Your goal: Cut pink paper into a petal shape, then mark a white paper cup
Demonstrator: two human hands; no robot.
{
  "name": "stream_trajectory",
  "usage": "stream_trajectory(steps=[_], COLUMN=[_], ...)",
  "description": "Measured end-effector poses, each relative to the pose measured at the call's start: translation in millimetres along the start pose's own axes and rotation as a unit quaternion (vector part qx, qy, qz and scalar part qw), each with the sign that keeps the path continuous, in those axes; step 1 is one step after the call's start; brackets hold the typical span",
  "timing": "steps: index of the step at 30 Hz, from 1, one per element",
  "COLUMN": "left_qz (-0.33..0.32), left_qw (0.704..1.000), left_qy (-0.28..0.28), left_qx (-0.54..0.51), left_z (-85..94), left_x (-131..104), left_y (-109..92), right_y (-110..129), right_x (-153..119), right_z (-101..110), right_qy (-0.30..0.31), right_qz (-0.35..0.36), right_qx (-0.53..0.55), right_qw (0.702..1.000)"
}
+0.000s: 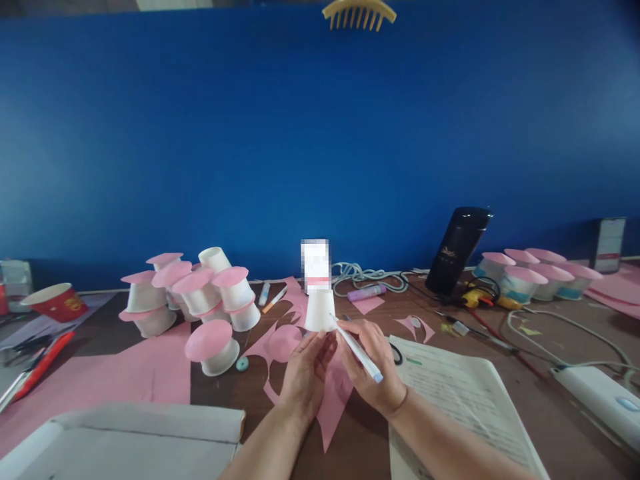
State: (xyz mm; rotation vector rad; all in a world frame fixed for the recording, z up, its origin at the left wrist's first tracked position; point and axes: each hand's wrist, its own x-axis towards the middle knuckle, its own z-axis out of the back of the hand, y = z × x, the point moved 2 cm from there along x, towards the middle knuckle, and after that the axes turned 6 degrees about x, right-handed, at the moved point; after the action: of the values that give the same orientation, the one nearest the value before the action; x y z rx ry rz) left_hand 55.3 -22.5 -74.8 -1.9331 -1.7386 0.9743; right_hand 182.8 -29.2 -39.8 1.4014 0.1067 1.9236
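A white paper cup stands upside down in the middle of the table. My right hand is closed around a white pen, whose tip is at the cup's lower right side. At the cup's lower edge is my left hand, its fingers bent together; what they hold, if anything, is hidden. Beneath and beside the hands lie cut pink paper scraps. A pink paper round lies left of the cup.
Several white cups with pink tops stand at the left, more at the right. A black bottle, coiled cable, written paper, red cup, red-handled tool and white box surround the hands.
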Motion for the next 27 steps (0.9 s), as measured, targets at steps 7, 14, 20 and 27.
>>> stream_trajectory(steps=[7,14,20,27], left_qz=[-0.019,-0.017,-0.018,-0.015], left_qw=[1.0,1.0,1.0,0.999], left_qy=[0.021,0.016,0.025,0.033], left_qx=[0.002,0.002,0.005,0.009], left_z=[-0.8,-2.8,-3.5,-3.1], left_x=[0.1,-1.3,-1.4,-1.8], left_y=[0.1,-1.6,-1.0,-0.6], right_y=[1.7,0.8,-0.1,0.8], right_x=[-0.7,-1.2,-1.5,-3.1], right_z=[0.0,0.0,-0.5,1.3], right_qy=[-0.01,-0.006,-0.002,0.006], right_qz=[0.008,0.016,0.019,0.025], right_qx=[-0.007,-0.013,-0.023,-0.02], right_qw=[1.0,1.0,1.0,0.999])
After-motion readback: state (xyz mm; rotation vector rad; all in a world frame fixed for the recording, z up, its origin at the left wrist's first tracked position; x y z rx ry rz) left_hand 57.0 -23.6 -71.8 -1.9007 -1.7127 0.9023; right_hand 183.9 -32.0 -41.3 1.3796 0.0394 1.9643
